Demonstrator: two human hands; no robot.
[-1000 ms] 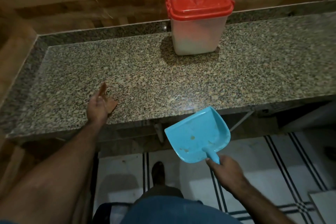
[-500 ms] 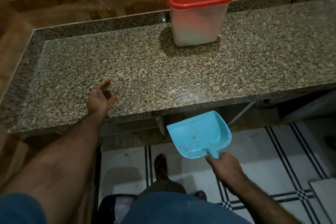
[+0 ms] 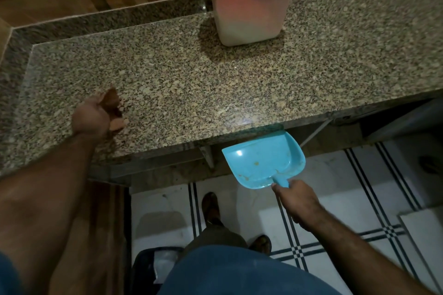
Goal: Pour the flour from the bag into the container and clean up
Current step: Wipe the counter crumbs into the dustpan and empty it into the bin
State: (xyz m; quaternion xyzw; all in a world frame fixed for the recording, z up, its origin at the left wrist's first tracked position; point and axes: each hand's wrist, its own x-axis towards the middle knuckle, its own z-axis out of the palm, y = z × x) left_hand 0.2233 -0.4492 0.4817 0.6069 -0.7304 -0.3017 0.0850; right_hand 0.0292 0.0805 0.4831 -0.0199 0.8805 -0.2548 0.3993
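Fingers of the left hand curl, sweeping the tabletop; right hand grips the dustpan handle — container at twelve o'clock. Tuck the pan's lip beneath the edge — brush toward four o'clock.

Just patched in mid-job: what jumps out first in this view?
The blue dustpan, held by the right hand just below the counter's front edge. Then the red-lidded container, shut, at the back of the counter. The left hand rests on the counter near its front edge.
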